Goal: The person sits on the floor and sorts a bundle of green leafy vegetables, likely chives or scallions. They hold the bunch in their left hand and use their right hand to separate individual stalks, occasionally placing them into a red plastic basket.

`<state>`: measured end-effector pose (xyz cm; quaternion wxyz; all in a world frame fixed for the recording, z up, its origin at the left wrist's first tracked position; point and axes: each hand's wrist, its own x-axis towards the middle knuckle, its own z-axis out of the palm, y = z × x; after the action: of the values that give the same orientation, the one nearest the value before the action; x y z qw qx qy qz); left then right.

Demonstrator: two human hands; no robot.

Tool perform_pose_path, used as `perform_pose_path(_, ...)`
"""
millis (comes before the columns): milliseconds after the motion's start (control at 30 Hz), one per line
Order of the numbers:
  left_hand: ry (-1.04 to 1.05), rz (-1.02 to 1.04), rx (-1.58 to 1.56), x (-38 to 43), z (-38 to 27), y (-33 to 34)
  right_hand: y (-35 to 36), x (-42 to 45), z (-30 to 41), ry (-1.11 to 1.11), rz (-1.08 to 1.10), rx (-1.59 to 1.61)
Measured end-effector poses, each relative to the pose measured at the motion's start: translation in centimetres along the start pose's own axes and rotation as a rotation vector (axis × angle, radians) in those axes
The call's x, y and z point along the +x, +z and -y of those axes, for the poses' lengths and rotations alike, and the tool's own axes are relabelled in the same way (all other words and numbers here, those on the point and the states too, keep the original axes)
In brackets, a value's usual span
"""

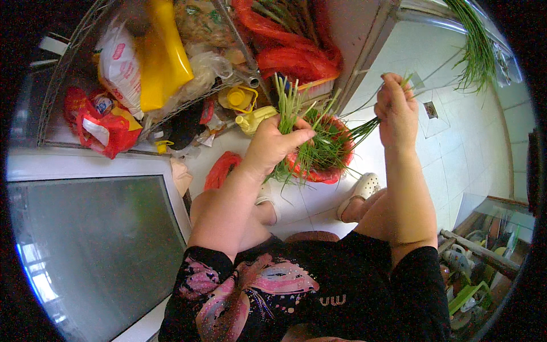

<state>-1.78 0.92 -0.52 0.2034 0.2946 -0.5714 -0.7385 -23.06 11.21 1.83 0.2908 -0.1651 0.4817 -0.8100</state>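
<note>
My left hand (275,143) grips a bundle of thin green stalks (287,111), their pale cut ends pointing up between thumb and fingers. To the right, my right hand (397,102) is raised with its fingers closed on several long green leaves (365,129), which trail down and left towards the container. Between and below the hands, a container lined with a red plastic bag (324,176) holds loose green leaves and trimmings (327,149). Part of the bundle in my left hand hangs over its left side. Another bunch of long green leaves (476,47) lies at the upper right.
A wire rack (201,92) at the upper left bears bags and a yellow package (162,55). Yellow bottles (237,98) stand below. A red bag (222,169) lies on the floor by my feet. A glass-panelled door (98,248) is at left; a cluttered shelf (483,256) at right.
</note>
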Motion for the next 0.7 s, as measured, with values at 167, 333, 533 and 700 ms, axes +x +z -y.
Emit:
perform_pose_path(167, -0.021, -0.055, -0.055, -0.2, -1.0, -0.8, -0.2, -0.7, -0.4, 0.148, 0.114, -0.477)
perform_pose_path(333, -0.032, -0.041, -0.037, -0.4, -1.4, -0.8, 1.4, -2.4, -1.8, 0.078, 0.349, -0.741)
perform_pose_path(533, 0.033, -0.067, -0.031, -0.2, -0.5, 0.7, 2.5, -3.0, -3.0, 0.016, 0.282, -0.546)
perform_pose_path(700, 0.038, -0.055, -0.027, -0.1, -0.8, 0.4, 1.8, -2.5, -2.3, -0.161, 0.409, -1.017)
